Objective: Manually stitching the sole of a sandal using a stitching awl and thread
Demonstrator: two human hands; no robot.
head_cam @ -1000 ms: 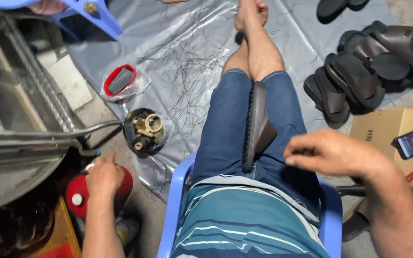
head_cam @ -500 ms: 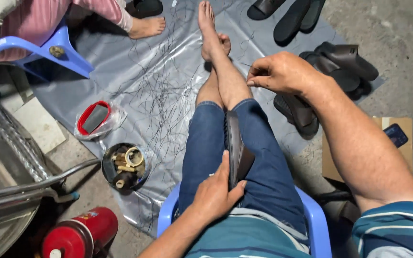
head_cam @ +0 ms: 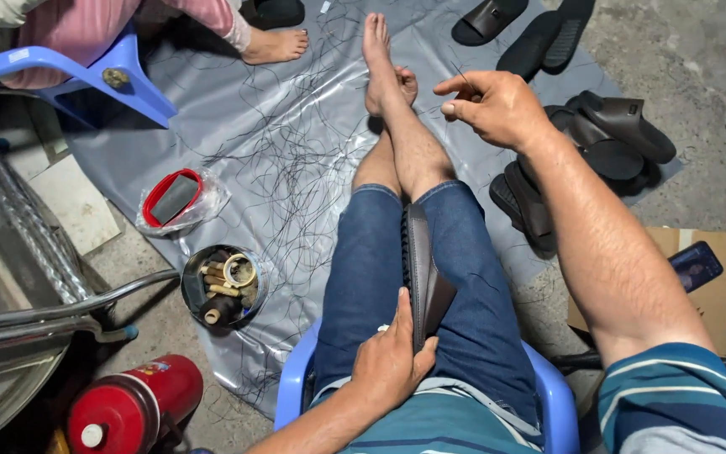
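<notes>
Covering concrete floor [head_cam: 699, 76], grey plastic sheet [head_cam: 296, 109], thread-strewn

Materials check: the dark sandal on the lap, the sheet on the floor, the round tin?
Dark brown ridged sandal, held at its heel by the left hand: looks like moulded rubber or foam, matte; could be leather-look.
Grey floor sheet: thin plastic film, glossy, creased.
Round open tin: probably metal, with a shiny rim.

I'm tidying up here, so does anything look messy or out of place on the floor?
Yes: loose black threads lie scattered across the grey plastic sheet, and dark sandals sit in a jumbled pile at its right edge. A phone rests on a cardboard box.
</notes>
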